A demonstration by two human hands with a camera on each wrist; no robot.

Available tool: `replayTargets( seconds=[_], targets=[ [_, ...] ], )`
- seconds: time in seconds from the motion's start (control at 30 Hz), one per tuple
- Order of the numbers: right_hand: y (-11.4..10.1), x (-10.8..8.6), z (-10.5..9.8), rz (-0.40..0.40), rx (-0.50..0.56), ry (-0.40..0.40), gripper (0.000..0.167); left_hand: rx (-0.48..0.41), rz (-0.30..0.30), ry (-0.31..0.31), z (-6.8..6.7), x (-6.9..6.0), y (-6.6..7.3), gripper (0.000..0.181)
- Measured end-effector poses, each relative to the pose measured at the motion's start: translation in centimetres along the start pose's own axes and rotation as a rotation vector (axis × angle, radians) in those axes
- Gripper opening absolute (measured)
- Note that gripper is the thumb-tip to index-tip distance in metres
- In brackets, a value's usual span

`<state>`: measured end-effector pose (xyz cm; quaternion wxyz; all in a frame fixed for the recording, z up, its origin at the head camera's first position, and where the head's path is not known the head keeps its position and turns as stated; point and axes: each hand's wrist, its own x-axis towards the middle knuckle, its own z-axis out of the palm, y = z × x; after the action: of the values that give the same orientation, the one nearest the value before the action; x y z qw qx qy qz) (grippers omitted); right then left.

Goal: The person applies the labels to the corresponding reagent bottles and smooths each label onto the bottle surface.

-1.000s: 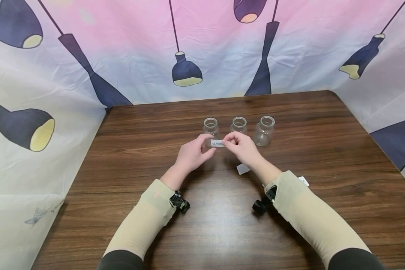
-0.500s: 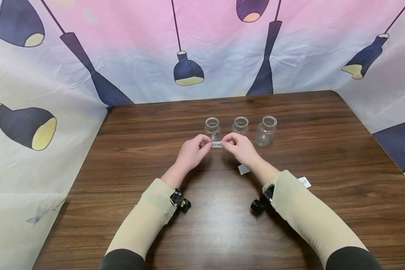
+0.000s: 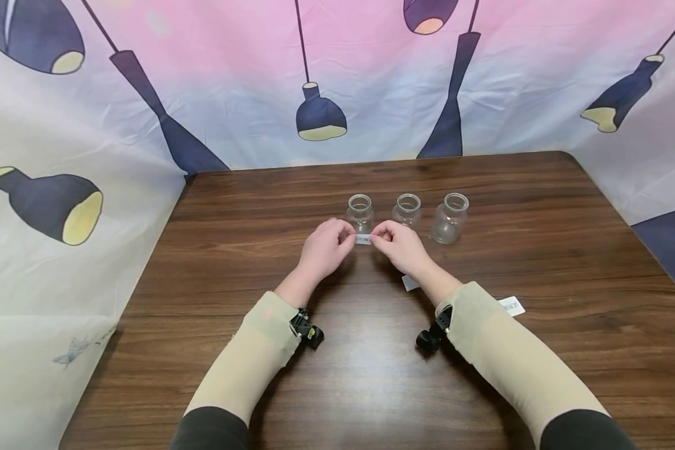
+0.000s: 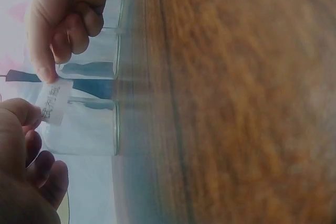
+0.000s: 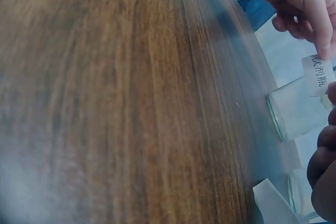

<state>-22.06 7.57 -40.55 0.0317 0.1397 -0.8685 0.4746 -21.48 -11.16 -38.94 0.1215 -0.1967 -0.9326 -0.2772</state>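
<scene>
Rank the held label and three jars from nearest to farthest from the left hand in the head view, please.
1. Label, pinched by the left hand
2. Left jar, behind the label
3. Middle jar, farther right
4. Right jar, farthest right

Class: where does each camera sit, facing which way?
Head: on the head, facing forward and down at the table; left hand, right hand, sleeves show.
Left wrist: on that wrist, facing the label and jars; both hands show.
Right wrist: on that wrist, mostly facing the table; both hands show.
Wrist views share the label.
</scene>
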Motion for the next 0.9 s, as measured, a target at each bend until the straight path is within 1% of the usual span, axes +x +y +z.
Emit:
replayTargets(
  seconds=[0.13, 0.23, 0.33, 0.47, 0.6, 0.73, 0.83, 0.9],
  targets=[
    [-0.2, 0.0, 0.0, -0.05, -0.053, 0.034, 0.009, -0.025, 0.028, 0.068, 0.1, 0.0, -0.1, 0.005],
    [-0.4, 0.0, 0.2, -0.083, -0.076, 0.061, 0.008, -0.065, 0.038, 0.097, 0.1, -0.1, -0.3, 0.005],
    [-0.5, 0.0, 0.3, -0.108, -0.095, 0.081, 0.008, -0.103, 0.035, 0.11, 0.2, -0.1, -0.4, 0.005],
    [-0.7, 0.0, 0.3, -0.099, -0.114, 0.105, 0.009, -0.144, 0.017, 0.11, 0.2, 0.0, -0.5, 0.005],
    [-1.0, 0.0, 0.2, -0.056, -0.138, 0.105, 0.012, -0.172, -0.013, 0.101, 0.4, 0.1, -0.4, 0.004],
    [-1.2, 0.1, 0.2, -0.017, -0.145, 0.093, 0.013, -0.189, -0.063, 0.076, 0.5, 0.3, -0.5, 0.004],
    [-1.3, 0.2, 0.3, -0.003, -0.152, 0.086, 0.012, -0.195, -0.106, 0.048, 0.6, 0.4, -0.6, 0.006],
    [-1.2, 0.3, 0.3, -0.001, -0.157, 0.078, 0.012, -0.193, -0.121, 0.038, 0.6, 0.5, -0.6, 0.006]
  ],
)
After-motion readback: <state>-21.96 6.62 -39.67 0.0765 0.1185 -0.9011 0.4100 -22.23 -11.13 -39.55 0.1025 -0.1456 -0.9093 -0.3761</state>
